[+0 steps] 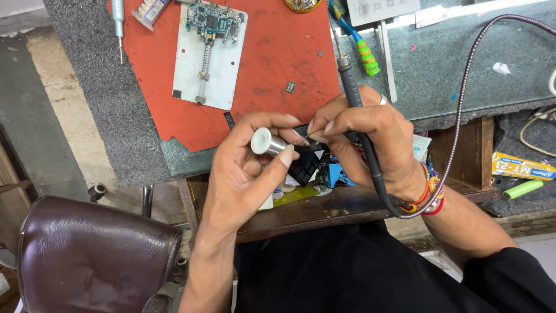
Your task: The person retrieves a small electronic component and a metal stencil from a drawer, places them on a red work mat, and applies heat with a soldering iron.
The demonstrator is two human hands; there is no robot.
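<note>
Silver solder spool [262,141] gripped in our left hand [246,174], just below the red mat [272,52] | right hand [370,142] clasps soldering iron [353,98], pinching wire | step: drawing solder; next likely needs a steady tip.

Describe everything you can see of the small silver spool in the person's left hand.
The spool is a small cylinder, metallic grey with a pale, rounded end cap facing the camera. It lies tilted across the left hand, pinched between thumb and fingers. A thin wire seems to run from it toward the right hand, which also holds a dark soldering iron. It hangs over the workbench edge.
</note>
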